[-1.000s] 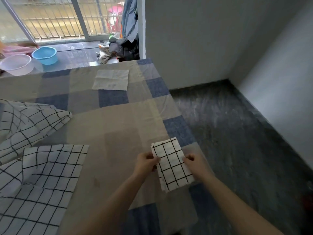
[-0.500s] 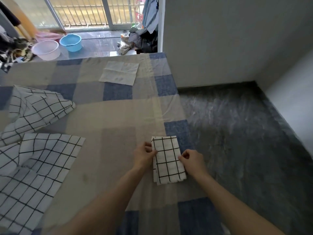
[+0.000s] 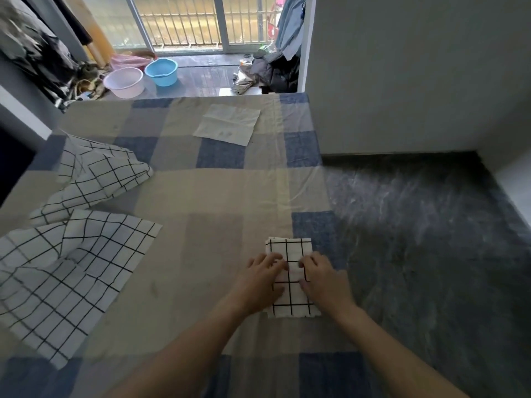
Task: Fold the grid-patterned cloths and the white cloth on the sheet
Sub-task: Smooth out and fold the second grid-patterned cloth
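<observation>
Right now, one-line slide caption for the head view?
Both hands, left hand and right hand, press flat a folded grid cloth on the checked sheet; white cloth awaits.

Both hands are hiding the middle of the folded cloth [image 3: 291, 278]: the left hand [image 3: 260, 282] is covering its left edge, the right hand [image 3: 323, 278] its right edge. The big grid cloth [image 3: 66, 277] is running off the left edge. The clothes [image 3: 34, 50] at top left are blurring and getting cropped.
</observation>
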